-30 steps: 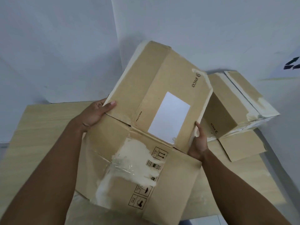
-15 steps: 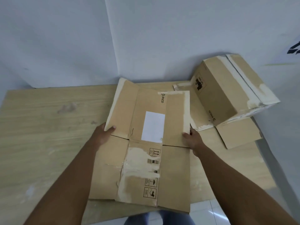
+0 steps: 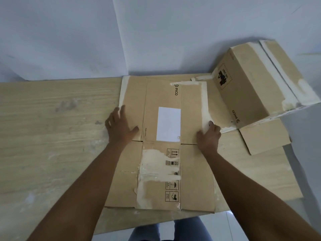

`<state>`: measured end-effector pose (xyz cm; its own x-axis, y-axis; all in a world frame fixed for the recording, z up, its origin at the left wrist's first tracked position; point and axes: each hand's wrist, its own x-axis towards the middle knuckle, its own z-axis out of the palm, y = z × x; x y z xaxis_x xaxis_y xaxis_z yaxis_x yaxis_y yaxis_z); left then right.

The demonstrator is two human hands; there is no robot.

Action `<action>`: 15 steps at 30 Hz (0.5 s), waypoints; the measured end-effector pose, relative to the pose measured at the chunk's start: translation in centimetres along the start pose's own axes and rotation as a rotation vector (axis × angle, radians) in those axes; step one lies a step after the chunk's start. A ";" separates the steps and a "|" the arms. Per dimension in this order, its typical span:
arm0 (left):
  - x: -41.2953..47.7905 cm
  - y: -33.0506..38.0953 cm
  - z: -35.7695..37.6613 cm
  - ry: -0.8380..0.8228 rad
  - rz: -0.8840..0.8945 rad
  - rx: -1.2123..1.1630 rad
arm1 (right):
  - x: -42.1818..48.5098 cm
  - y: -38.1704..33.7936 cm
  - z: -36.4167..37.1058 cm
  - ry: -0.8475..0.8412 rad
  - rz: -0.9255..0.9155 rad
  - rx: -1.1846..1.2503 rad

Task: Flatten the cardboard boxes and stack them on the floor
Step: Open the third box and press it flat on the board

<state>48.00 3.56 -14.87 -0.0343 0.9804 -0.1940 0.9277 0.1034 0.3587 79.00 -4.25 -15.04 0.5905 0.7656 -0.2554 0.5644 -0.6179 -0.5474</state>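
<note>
Box [image 3: 163, 119] flat on surface [image 3: 52, 136]; left hand [image 3: 119, 126] fingers splayed, pressing at 9 o'clock; right hand [image 3: 208, 136] fingers curled over the 3 o'clock edge.

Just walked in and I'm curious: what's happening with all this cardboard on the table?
A person is flattening cardboard boxes. The flattened PICO box lies on the wooden table; the left hand presses palm-down near its left edge, and the right hand holds down the right flap's edge. A second box sits at the table's far right, not yet collapsed, one flap open. Nothing is on the floor yet.
</note>
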 end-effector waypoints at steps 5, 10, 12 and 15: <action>-4.0 1.3 3.5 -0.046 0.534 0.217 | -5.1 0.2 2.8 -0.041 -0.431 -0.300; -8.4 0.5 6.2 -0.070 0.613 0.311 | -10.2 1.7 5.9 -0.247 -0.678 -0.444; -8.7 0.2 6.5 -0.066 0.597 0.315 | -10.7 1.9 6.4 -0.232 -0.692 -0.508; -8.4 0.3 6.2 -0.081 0.601 0.313 | -10.7 1.8 6.4 -0.210 -0.705 -0.562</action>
<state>50.88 -5.69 -18.82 0.5375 0.8352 -0.1160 0.8410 -0.5208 0.1466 69.98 -12.39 -18.39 -0.0821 0.9803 -0.1795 0.9828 0.0497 -0.1779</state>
